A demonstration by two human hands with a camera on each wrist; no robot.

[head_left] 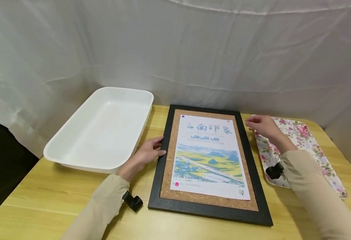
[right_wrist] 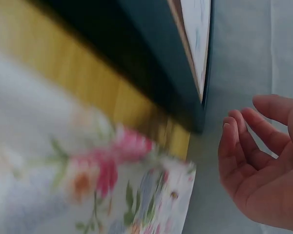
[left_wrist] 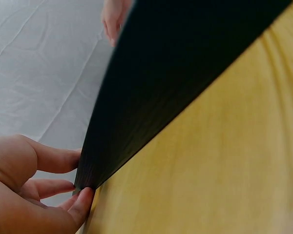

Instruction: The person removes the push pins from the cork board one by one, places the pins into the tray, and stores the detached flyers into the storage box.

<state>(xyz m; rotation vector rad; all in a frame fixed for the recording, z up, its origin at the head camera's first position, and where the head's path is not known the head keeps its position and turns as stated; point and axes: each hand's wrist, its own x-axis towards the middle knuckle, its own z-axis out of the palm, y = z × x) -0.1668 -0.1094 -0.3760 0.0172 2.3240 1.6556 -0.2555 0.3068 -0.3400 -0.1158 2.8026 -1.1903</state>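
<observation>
A cork board (head_left: 166,186) in a black frame (head_left: 209,213) lies flat on the table, with a printed landscape poster (head_left: 209,160) on it. A small purple dot (head_left: 183,116) marks the poster's upper left corner and a pink one (head_left: 228,121) its upper right. My left hand (head_left: 146,151) touches the frame's left side with fingertips and thumb; the left wrist view shows the fingertips (left_wrist: 85,195) right at the frame's edge. Beyond the frame's upper right side, my right hand (head_left: 263,126) hovers over a floral tray (head_left: 305,143), fingers loosely curled around nothing.
A large white basin (head_left: 98,133) stands left of the board, close to my left forearm. Wooden table (head_left: 133,226) surface shows in front. A pale curtain (head_left: 193,50) hangs behind the table.
</observation>
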